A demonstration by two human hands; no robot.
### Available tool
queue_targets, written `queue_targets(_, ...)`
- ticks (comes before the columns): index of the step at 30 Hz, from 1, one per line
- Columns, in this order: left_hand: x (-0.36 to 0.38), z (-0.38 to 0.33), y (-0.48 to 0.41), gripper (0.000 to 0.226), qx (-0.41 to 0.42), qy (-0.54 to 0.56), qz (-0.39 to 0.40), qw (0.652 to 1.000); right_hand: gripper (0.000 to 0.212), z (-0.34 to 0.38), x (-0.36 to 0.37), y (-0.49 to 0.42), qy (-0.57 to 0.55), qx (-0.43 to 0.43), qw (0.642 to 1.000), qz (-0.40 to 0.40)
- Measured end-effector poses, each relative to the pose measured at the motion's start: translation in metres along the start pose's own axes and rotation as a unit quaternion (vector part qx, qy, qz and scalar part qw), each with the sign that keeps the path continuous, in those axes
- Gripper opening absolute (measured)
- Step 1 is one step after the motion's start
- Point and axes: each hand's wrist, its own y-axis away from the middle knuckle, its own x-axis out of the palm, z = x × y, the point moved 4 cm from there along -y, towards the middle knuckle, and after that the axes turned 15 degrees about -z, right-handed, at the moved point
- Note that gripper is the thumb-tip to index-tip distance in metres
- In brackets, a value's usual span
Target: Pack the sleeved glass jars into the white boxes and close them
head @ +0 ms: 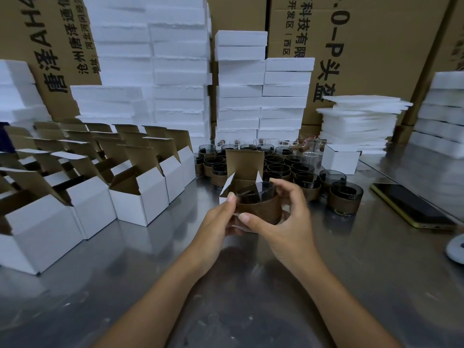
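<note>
A short, dark glass jar [258, 205] wrapped in a brown sleeve is held mouth up, its axis roughly upright, at the opening of a small white cardboard box [244, 164]. The box is brown inside and its lid flap stands up behind the jar. The right hand [283, 217] curls around the sleeve. The left hand [221, 222] grips the box's left side, thumb against the sleeve. Both hands are near the grey metal table [251, 285]. More sleeved jars [301, 172] cluster behind, and open white boxes [138, 197] stand in rows to the left.
</note>
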Motion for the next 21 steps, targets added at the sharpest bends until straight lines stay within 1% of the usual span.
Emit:
queue_targets(3, 0.000, -0.006, 0.001, 0.038, 0.028, -0.001, -0.014, 1.000, 0.069, 0.001, 0.000, 0.000, 0.025, -0.029, 0.999, 0.007)
queue_targets(6, 0.001, -0.014, 0.006, 0.030, 0.078, -0.006, -0.012, 0.997, 0.070, 0.004, -0.001, 0.000, 0.039, -0.061, 0.997, 0.010)
queue_targets(10, 0.001, -0.020, 0.010, 0.034, 0.119, -0.012, -0.028, 0.992, 0.071, 0.006, -0.002, 0.000, 0.050, -0.087, 0.995, 0.014)
queue_targets(18, -0.002, -0.020, 0.010, 0.046, 0.131, -0.010, -0.082, 0.988, 0.072, 0.007, 0.000, 0.002, 0.056, -0.119, 0.991, 0.022)
queue_targets(21, -0.002, -0.021, 0.010, 0.052, 0.141, -0.013, -0.089, 0.986, 0.072, 0.007, 0.000, 0.002, 0.054, -0.121, 0.991, 0.022)
